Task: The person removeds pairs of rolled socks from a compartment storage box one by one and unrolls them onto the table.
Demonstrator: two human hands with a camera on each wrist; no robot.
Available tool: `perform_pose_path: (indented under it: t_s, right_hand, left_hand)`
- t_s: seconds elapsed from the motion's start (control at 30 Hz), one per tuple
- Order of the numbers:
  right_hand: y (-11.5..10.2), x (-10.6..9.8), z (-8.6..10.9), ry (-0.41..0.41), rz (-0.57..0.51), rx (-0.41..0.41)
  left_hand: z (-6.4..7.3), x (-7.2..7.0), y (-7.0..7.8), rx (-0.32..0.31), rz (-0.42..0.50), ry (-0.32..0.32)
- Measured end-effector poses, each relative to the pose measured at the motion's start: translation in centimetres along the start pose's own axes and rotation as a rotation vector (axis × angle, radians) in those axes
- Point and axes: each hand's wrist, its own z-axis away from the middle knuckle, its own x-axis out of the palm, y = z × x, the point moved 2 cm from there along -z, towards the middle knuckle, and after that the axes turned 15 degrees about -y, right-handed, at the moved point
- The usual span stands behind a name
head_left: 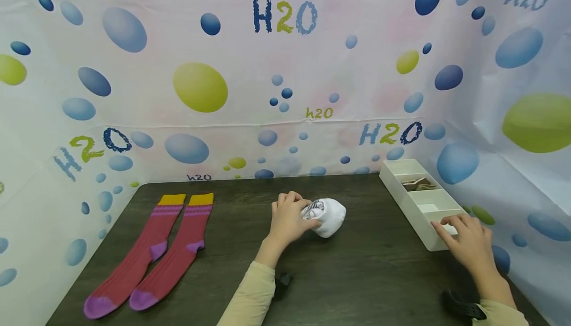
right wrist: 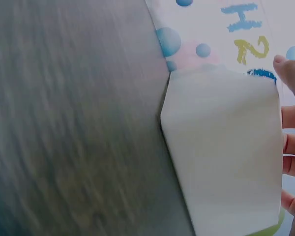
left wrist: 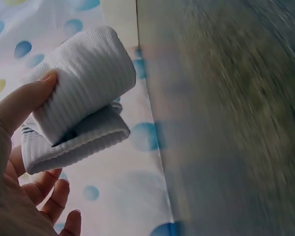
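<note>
My left hand (head_left: 289, 217) holds a folded bundle of white socks (head_left: 329, 217) above the middle of the dark table. In the left wrist view, the thumb presses on the ribbed fabric of the white socks (left wrist: 91, 73), which show thin dark stripes; some fingers spread below. Over the near end of a white divided box (head_left: 406, 204), my right hand (head_left: 473, 242) hangs with loosely bent fingers and nothing visible in it. From the right wrist, the box's plain end wall (right wrist: 221, 152) shows, with the thumb and fingertips beside its rim; contact is unclear.
Two long red socks (head_left: 147, 256) with yellow cuffs and purple toes lie side by side at the left of the table (head_left: 357, 276). A brownish folded item (head_left: 419, 184) sits in one box compartment. A bubble-patterned sheet (head_left: 285, 68) hangs behind and along both sides.
</note>
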Motion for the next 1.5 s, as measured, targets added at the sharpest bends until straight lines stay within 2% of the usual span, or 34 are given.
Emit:
perform_pose_path:
  t_s: [0.13,0.27,0.4,0.53,0.87,1.07,1.33,1.5]
  right_hand:
    - [-1.1,-0.2,-0.7,0.059,-0.005,-0.074]
    - [-3.1,0.0,-1.4,0.082,-0.008,-0.147]
    - [-5.4,0.3,-2.2,0.083,-0.018,-0.224]
    - [-7.6,0.9,-3.3,0.089,-0.011,-0.300]
    - [-12.8,3.3,-5.5,0.107,0.005,-0.490]
    - [-16.4,4.8,-6.7,0.062,-0.001,-0.563]
    - [-21.4,6.4,-7.7,0.002,-0.030,-0.671]
    - [-24.3,7.5,-7.9,-0.042,-0.041,-0.729]
  left_hand:
    - [0.8,-0.5,-1.4,-0.068,0.093,-0.011]
    - [1.7,-0.8,-2.9,-0.151,0.173,-0.023]
    - [2.4,-0.8,-4.1,-0.237,0.199,-0.029]
    - [2.7,-0.9,-5.1,-0.292,0.210,-0.030]
    - [3.5,-1.8,-7.2,-0.386,0.236,-0.108]
    - [3.9,-2.1,-8.7,-0.442,0.206,-0.153]
    - [4.5,-2.3,-9.8,-0.472,0.165,-0.156]
    - [4.7,-2.4,-9.9,-0.479,0.131,-0.139]
